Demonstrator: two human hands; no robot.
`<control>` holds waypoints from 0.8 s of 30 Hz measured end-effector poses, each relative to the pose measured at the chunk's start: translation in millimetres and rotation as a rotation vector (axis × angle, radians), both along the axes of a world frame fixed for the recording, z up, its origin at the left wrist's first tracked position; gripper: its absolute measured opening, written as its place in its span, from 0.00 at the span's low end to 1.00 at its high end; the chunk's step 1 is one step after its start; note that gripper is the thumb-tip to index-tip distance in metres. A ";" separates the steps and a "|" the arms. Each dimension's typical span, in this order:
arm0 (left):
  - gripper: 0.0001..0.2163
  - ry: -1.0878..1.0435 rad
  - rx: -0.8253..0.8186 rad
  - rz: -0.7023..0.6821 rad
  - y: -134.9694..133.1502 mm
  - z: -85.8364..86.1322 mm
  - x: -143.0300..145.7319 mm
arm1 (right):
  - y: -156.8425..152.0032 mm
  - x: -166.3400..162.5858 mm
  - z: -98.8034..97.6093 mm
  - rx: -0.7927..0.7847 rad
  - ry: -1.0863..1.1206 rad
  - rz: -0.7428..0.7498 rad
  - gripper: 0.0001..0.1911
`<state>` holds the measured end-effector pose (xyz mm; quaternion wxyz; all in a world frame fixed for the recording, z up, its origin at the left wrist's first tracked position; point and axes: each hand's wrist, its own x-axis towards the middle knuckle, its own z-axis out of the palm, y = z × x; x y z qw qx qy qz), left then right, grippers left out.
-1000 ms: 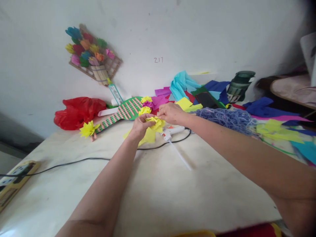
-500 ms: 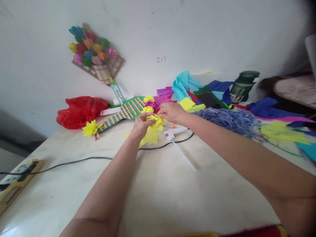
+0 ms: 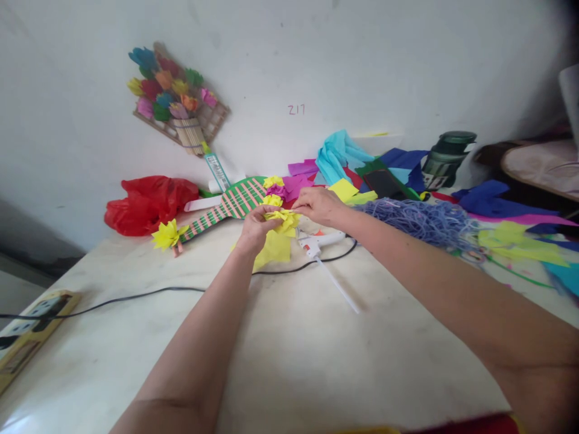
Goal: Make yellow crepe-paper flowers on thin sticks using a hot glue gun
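Between my two hands is a yellow crepe paper flower (image 3: 286,224) with ruffled petals. My left hand (image 3: 259,229) is closed on its left side. Fingers pinched together, my right hand (image 3: 316,205) is at the flower's upper right edge, gripping a bit of the yellow paper. Just behind lies a green guitar-shaped piece (image 3: 242,198) with pink strips across it and yellow and magenta paper flowers on its right end. A larger yellow flower (image 3: 168,235) sits at its narrow end. Below my hands are a flat yellow paper sheet (image 3: 274,252) and a white glue gun (image 3: 316,242) with a glue stick.
A black cord (image 3: 172,289) crosses the table to a power strip (image 3: 38,328) at the left. Red plastic (image 3: 149,206) lies at the back left. Tangled purple strands (image 3: 420,218), coloured paper (image 3: 341,158) and a dark green bottle (image 3: 449,160) are at the right.
My right hand has shifted slightly right, away from my left, still pinching the yellow paper. The flower has turned a little in my left hand. The things on the table lie as before.
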<state>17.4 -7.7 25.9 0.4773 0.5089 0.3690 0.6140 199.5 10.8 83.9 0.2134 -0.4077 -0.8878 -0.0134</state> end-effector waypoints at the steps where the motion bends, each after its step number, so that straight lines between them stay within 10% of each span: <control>1: 0.13 -0.004 0.004 0.006 0.0 0.1 -0.5 | 0.3 0.0 -1.1 0.013 0.015 0.007 0.13; 24: 0.14 -0.038 0.017 0.096 4.0 -2.2 -12.7 | 18.9 39.3 4.1 -0.018 0.083 0.036 0.11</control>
